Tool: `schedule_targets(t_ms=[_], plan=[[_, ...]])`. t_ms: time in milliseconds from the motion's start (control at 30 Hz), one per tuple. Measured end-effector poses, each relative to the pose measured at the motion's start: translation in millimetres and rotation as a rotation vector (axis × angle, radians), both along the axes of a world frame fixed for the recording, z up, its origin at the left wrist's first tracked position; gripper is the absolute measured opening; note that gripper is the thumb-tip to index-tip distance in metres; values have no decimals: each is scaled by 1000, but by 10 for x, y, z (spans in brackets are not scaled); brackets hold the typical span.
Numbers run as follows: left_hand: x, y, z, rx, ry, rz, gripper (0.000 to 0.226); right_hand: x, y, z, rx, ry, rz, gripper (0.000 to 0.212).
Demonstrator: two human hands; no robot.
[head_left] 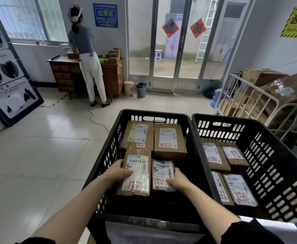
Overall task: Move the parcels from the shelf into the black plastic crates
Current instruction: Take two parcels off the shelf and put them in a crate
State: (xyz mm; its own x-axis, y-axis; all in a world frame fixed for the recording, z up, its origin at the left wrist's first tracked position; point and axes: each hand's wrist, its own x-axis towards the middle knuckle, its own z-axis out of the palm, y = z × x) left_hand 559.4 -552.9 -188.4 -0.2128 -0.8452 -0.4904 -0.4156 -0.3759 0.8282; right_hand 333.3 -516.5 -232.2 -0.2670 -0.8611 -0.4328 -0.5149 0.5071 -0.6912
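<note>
Two black plastic crates stand side by side in front of me, the left crate (109, 152) and the right crate (271, 155). Inside the left crate, my left hand (119, 171) grips the left edge of a brown labelled parcel (137, 175). My right hand (177, 178) holds the right side of a smaller parcel (162, 173) next to it. Two more cardboard parcels (168, 140) lie at the far end of this crate. The right crate holds several labelled parcels (212, 154). The shelf is out of view.
A person (86, 55) stands with their back to me at a wooden desk (65, 71) far left. Two bins (140, 89) sit by the glass doors. A metal cage cart (246, 101) with cardboard boxes stands at the right. A cable (94, 120) runs across the tiled floor.
</note>
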Motion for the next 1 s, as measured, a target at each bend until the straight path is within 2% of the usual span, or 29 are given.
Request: schedule_targets(t_ms=[67, 133, 200, 267, 367, 533, 1000], plan=[[-11, 6, 13, -85, -74, -61, 66, 2, 4, 28, -40, 190, 115, 56], [-11, 5, 38, -293, -286, -211, 65, 10, 10, 62, -116, 385, 304, 64], [-8, -2, 69, -479, -494, -369, 79, 28, 14, 83, -155, 521, 511, 69], [-13, -27, 98, -564, -604, -498, 83, 33, 10, 91, -156, 566, 626, 68], [-51, -44, 80, -626, -731, -669, 75, 22, -9, 87, -153, 595, 726, 66], [-76, -62, -61, -611, -744, -705, 67, 25, -49, 47, -117, 629, 779, 65], [-74, -132, -149, -560, -775, -757, 66, 36, -115, -49, -23, 651, 802, 65]])
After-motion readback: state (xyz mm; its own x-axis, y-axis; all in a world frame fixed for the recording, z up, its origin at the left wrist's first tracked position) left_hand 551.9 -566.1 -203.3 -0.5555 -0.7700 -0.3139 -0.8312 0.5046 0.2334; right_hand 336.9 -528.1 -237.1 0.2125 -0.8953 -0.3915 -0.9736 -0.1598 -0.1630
